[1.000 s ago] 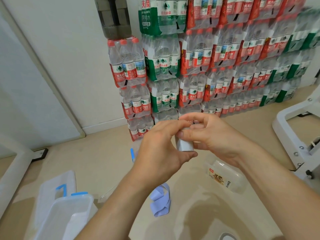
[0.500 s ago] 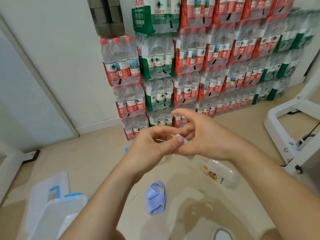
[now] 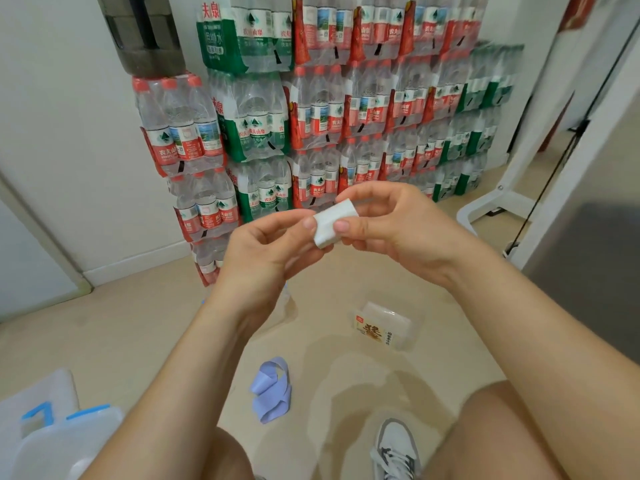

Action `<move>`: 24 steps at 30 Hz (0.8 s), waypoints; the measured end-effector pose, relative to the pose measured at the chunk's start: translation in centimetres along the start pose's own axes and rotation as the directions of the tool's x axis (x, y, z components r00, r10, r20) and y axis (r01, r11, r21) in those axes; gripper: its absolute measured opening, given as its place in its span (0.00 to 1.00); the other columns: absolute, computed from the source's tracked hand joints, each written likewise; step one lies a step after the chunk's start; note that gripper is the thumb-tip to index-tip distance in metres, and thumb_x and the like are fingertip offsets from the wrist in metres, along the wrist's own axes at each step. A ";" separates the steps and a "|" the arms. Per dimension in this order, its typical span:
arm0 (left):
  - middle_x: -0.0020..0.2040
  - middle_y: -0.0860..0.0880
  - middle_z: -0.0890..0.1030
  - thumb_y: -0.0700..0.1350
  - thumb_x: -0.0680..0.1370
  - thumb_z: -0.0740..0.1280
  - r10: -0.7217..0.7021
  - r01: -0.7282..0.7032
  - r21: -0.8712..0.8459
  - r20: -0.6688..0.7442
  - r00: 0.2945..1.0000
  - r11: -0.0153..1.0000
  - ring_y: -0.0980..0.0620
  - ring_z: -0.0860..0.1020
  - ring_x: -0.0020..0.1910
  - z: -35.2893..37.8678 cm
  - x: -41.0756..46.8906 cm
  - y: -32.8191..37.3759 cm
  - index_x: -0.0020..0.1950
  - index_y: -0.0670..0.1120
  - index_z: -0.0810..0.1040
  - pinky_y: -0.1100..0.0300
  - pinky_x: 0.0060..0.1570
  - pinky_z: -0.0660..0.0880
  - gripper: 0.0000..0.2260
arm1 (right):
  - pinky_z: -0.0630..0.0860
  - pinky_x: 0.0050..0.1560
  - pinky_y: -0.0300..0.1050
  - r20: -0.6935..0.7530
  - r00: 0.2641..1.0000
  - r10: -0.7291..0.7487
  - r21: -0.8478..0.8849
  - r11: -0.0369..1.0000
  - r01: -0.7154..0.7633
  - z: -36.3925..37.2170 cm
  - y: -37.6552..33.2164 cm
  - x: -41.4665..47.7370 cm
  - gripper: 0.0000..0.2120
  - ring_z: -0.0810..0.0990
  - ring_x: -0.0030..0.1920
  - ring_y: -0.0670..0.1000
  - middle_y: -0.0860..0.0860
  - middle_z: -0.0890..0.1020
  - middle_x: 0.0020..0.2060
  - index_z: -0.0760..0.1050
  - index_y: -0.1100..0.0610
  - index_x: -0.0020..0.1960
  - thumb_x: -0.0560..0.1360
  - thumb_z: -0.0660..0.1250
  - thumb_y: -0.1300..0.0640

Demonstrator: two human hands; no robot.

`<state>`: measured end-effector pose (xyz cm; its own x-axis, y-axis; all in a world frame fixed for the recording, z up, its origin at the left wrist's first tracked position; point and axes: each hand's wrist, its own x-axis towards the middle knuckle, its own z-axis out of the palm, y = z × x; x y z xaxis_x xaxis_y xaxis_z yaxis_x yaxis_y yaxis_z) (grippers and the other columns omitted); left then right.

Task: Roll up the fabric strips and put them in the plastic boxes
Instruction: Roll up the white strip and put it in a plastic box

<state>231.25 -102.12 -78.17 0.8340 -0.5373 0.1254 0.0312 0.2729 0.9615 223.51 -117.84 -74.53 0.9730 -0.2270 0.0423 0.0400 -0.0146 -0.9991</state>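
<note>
So the person sits low over the floor (image 3: pixel 145 341) with both hands up at chest height, and the white roll (image 3: pixel 334 223) is pinched between them. The left hand (image 3: pixel 266 251) closes its thumb and fingers on the roll's left end, and the right hand (image 3: pixel 391 223) clamps thumb against forefinger on the right end. Neither hand is open at all; both are shut down tight on the same little bundle, well above the floor.

It looks pretty much fully wound, so the rolling step seems done or nearly done for this one. A lilac strip (image 3: pixel 270 391) lies loose and looped on the floor between the knees, not rolled yet. A small clear box (image 3: pixel 384 329) with a printed label sits on the floor below the right wrist, and a bigger tub (image 3: pixel 65 441) with blue clips sits at the lower left.

What could go wrong: the roll is only held by finger pressure, with nothing visible keeping the tail down. If either hand lets go early to reach for a box, the fabric probably springs open and needs rewinding. The drop is another risk, since the roll is held high and both boxes are low, so tossing it could mean a bounce out or an unravel. The small box also looks light, so pressing the roll in one-handed might skid it across the floor. Can't tell whether it's open.
</note>
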 end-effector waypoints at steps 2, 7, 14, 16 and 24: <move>0.42 0.44 0.86 0.41 0.71 0.70 0.009 -0.008 -0.012 0.070 0.998 1.000 0.47 0.85 0.41 0.8 -0.7 0.3 0.53 0.40 0.81 0.62 0.42 0.80 0.12 | 0.78 0.37 0.37 -0.041 0.999 -0.018 0.126 0.992 0.023 -0.2 -0.1 -1.6 0.10 0.82 0.35 0.48 0.54 0.84 0.38 0.78 0.62 0.49 0.69 0.71 0.69; 0.51 0.39 0.84 0.38 0.71 0.72 0.036 -0.038 0.008 0.182 0.983 0.999 0.40 0.83 0.51 2.1 -3.0 1.4 0.59 0.40 0.79 0.48 0.56 0.78 0.16 | 0.76 0.43 0.37 -0.046 0.997 -0.060 0.311 0.948 0.071 0.0 -0.4 -5.2 0.12 0.81 0.37 0.47 0.52 0.85 0.37 0.81 0.60 0.48 0.65 0.70 0.63; 0.52 0.37 0.83 0.30 0.77 0.63 0.071 -0.084 0.060 0.197 0.978 0.995 0.39 0.81 0.54 2.2 -8.5 3.3 0.65 0.48 0.74 0.52 0.56 0.78 0.21 | 0.79 0.45 0.39 0.017 0.987 -0.158 0.290 0.946 0.147 2.4 -1.4 -9.4 0.16 0.83 0.42 0.49 0.53 0.85 0.40 0.80 0.62 0.54 0.66 0.69 0.64; 0.52 0.39 0.84 0.29 0.77 0.62 0.083 -0.112 0.118 0.225 0.971 0.987 0.42 0.82 0.52 2.4 -9.5 4.0 0.65 0.50 0.74 0.55 0.53 0.79 0.21 | 0.79 0.46 0.39 0.017 0.984 -0.176 0.188 0.967 0.170 2.2 -1.9 -10.4 0.16 0.83 0.44 0.50 0.53 0.85 0.41 0.80 0.61 0.53 0.65 0.70 0.63; 0.49 0.43 0.83 0.31 0.78 0.63 0.041 -0.166 0.372 0.321 0.946 0.913 0.47 0.82 0.50 3.9 -9.0 3.6 0.68 0.58 0.71 0.59 0.50 0.77 0.26 | 0.80 0.48 0.41 0.007 0.980 -0.198 -0.128 0.972 0.197 -1.2 -2.1 -10.8 0.17 0.84 0.47 0.53 0.53 0.86 0.46 0.82 0.54 0.51 0.62 0.76 0.59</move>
<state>221.66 -99.43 -74.87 0.6140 -0.7529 0.2369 -0.3146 0.0418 0.9483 212.66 -116.57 -72.91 0.9474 -0.2124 0.2393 0.2019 -0.1835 -0.9621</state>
